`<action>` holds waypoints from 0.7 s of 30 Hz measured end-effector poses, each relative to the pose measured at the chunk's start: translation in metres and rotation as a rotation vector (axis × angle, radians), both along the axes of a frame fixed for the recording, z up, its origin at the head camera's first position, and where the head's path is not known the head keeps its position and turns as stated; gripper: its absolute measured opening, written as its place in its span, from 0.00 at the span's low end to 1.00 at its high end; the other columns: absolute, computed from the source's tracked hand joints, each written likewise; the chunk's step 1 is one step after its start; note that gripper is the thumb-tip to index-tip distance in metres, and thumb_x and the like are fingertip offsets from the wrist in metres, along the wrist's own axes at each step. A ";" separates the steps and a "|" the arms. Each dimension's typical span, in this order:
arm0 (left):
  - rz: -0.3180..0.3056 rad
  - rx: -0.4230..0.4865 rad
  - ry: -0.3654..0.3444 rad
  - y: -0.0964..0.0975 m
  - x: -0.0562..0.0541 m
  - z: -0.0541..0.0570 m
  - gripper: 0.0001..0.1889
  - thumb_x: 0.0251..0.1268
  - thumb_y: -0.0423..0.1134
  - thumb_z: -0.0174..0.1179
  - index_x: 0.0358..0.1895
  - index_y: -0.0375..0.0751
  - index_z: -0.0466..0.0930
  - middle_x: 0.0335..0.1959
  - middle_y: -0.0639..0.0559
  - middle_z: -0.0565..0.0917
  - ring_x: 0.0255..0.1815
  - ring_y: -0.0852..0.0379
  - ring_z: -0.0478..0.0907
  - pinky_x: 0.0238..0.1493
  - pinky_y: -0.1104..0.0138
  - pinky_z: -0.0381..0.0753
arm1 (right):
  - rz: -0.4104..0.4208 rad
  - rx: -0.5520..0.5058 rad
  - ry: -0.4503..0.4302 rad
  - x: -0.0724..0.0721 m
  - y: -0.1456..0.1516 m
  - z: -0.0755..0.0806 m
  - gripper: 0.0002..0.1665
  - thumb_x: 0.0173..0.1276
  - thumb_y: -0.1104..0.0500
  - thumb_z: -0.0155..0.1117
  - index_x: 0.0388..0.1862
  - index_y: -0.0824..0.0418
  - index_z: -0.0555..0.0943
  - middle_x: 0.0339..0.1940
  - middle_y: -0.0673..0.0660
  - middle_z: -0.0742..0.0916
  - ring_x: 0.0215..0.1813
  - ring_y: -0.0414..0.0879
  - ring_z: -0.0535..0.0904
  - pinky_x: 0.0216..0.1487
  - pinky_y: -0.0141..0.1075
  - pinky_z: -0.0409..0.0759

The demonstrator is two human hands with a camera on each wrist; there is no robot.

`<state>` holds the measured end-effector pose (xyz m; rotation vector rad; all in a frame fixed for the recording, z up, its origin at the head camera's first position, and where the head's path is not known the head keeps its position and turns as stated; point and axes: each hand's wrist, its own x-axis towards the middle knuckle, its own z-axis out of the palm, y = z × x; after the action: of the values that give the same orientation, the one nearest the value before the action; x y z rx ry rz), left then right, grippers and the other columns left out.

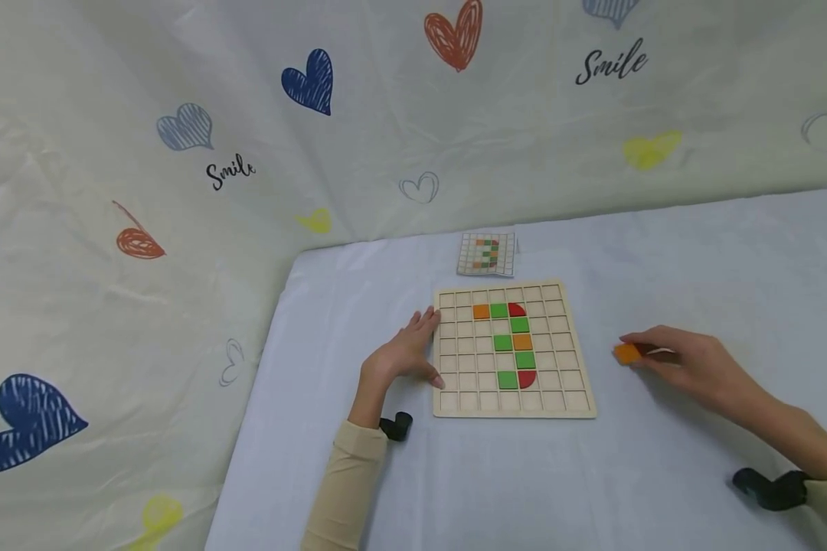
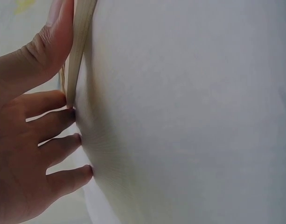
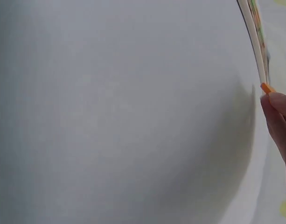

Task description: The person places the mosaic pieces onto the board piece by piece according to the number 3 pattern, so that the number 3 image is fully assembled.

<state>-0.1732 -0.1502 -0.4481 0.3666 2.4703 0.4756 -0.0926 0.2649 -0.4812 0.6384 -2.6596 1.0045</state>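
A wooden grid board [image 1: 469, 404] lies on the white cloth, with green squares, orange squares and red rounded tiles set in some of its cells. Along its left edge rests my left hand [image 1: 405, 352], fingers spread and straight; the thumb and fingertips touch the board's side in the left wrist view. To the right of the board, my right hand [image 1: 696, 363] pinches an orange square tile [image 1: 626, 353] between thumb and fingers. That same tile [image 3: 267, 87] shows at the fingertips in the right wrist view, above the cloth.
Behind the board lies a small pattern card [image 1: 486, 255] printed with a similar coloured grid. A cloth backdrop [image 1: 372, 153] with hearts and "Smile" lettering rises behind and to the left of the table. Black straps [image 1: 772, 490] sit at both wrists.
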 end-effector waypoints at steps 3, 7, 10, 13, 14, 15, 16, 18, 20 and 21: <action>-0.007 0.002 0.005 0.000 0.001 0.003 0.68 0.47 0.41 0.82 0.85 0.44 0.39 0.87 0.51 0.37 0.87 0.50 0.31 0.86 0.52 0.40 | 0.005 0.002 -0.001 -0.001 -0.006 0.002 0.31 0.43 0.81 0.79 0.49 0.67 0.88 0.43 0.60 0.91 0.45 0.18 0.77 0.44 0.11 0.76; -0.013 0.011 0.017 0.002 0.003 0.008 0.66 0.48 0.40 0.82 0.85 0.40 0.40 0.87 0.48 0.39 0.87 0.47 0.33 0.85 0.50 0.42 | 0.008 0.019 -0.006 -0.002 -0.012 0.005 0.28 0.45 0.75 0.82 0.48 0.64 0.89 0.42 0.55 0.91 0.41 0.26 0.81 0.43 0.11 0.76; -0.004 0.021 0.019 0.003 0.005 0.010 0.66 0.48 0.40 0.82 0.85 0.39 0.42 0.87 0.47 0.40 0.87 0.47 0.34 0.85 0.50 0.42 | 0.013 0.032 -0.003 -0.004 -0.019 0.008 0.26 0.46 0.72 0.83 0.47 0.61 0.89 0.41 0.50 0.90 0.38 0.31 0.82 0.43 0.12 0.77; -0.003 0.008 0.012 0.003 0.005 0.011 0.66 0.49 0.40 0.82 0.85 0.40 0.41 0.87 0.48 0.39 0.87 0.48 0.33 0.86 0.51 0.41 | 0.024 0.036 0.005 -0.005 -0.027 0.010 0.25 0.47 0.70 0.84 0.46 0.59 0.90 0.39 0.46 0.90 0.37 0.34 0.82 0.43 0.14 0.77; -0.003 0.006 0.010 0.003 0.005 0.011 0.66 0.49 0.40 0.82 0.85 0.40 0.40 0.87 0.48 0.39 0.87 0.48 0.33 0.86 0.51 0.41 | 0.027 0.035 0.002 -0.006 -0.030 0.010 0.24 0.47 0.70 0.84 0.46 0.59 0.90 0.39 0.46 0.90 0.37 0.34 0.82 0.43 0.14 0.77; -0.003 0.007 0.011 0.003 0.005 0.011 0.66 0.49 0.40 0.82 0.85 0.40 0.41 0.87 0.48 0.39 0.87 0.48 0.33 0.86 0.51 0.42 | 0.031 0.037 0.001 -0.007 -0.032 0.011 0.24 0.48 0.69 0.84 0.46 0.59 0.90 0.39 0.45 0.90 0.37 0.35 0.82 0.42 0.15 0.78; -0.004 0.011 0.011 0.003 0.005 0.011 0.66 0.48 0.40 0.82 0.85 0.40 0.40 0.87 0.48 0.39 0.87 0.48 0.33 0.86 0.50 0.41 | 0.032 0.042 -0.001 -0.007 -0.034 0.012 0.23 0.48 0.68 0.84 0.46 0.58 0.90 0.39 0.45 0.90 0.37 0.36 0.83 0.42 0.16 0.78; -0.004 0.025 0.009 0.002 0.005 0.011 0.66 0.48 0.39 0.82 0.85 0.40 0.41 0.87 0.47 0.39 0.87 0.47 0.33 0.86 0.50 0.41 | 0.031 0.054 -0.014 -0.008 -0.038 0.013 0.22 0.50 0.66 0.84 0.46 0.57 0.90 0.39 0.44 0.90 0.37 0.37 0.82 0.42 0.18 0.79; 0.001 0.050 0.011 0.001 0.005 0.010 0.66 0.46 0.39 0.83 0.85 0.40 0.42 0.87 0.47 0.40 0.87 0.47 0.34 0.85 0.50 0.42 | 0.030 0.066 -0.029 -0.009 -0.042 0.015 0.21 0.51 0.64 0.84 0.46 0.57 0.90 0.40 0.44 0.89 0.38 0.38 0.82 0.41 0.21 0.81; 0.003 0.060 0.011 0.000 0.005 0.010 0.66 0.46 0.38 0.83 0.85 0.40 0.42 0.87 0.47 0.40 0.87 0.47 0.34 0.86 0.50 0.41 | 0.031 0.072 -0.034 -0.009 -0.044 0.016 0.21 0.52 0.64 0.84 0.46 0.57 0.90 0.40 0.44 0.89 0.38 0.39 0.82 0.41 0.23 0.82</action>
<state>-0.1684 -0.1499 -0.4377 0.3911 2.4713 0.5516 -0.1020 0.2205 -0.4655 0.6852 -2.7342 0.9393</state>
